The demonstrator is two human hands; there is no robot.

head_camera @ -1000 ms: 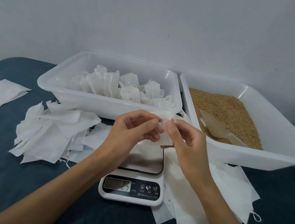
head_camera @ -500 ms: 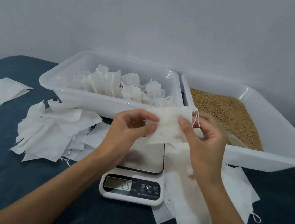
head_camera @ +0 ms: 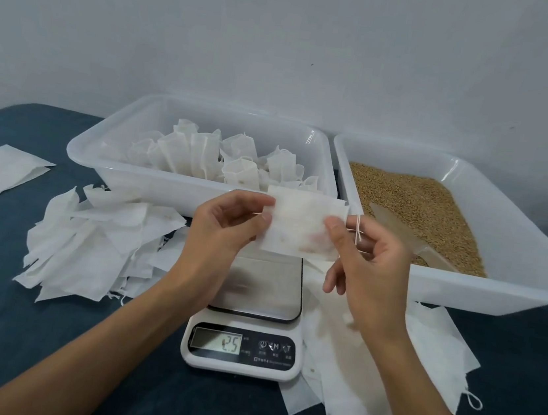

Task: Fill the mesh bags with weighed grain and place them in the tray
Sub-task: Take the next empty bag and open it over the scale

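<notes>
head view looks down, close over scale [head_camera: 243, 334].

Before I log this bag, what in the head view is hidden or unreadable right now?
- Mesh bag: a few specks show through; its mouth is unclear, both hands pinch its sides.
- Scale: display digits blurred; left hand covers part of the platform.
- Scoop: handle partly behind right hand.
- Filled bags: translucent tray wall hides lower halves; contents unseen.
</notes>
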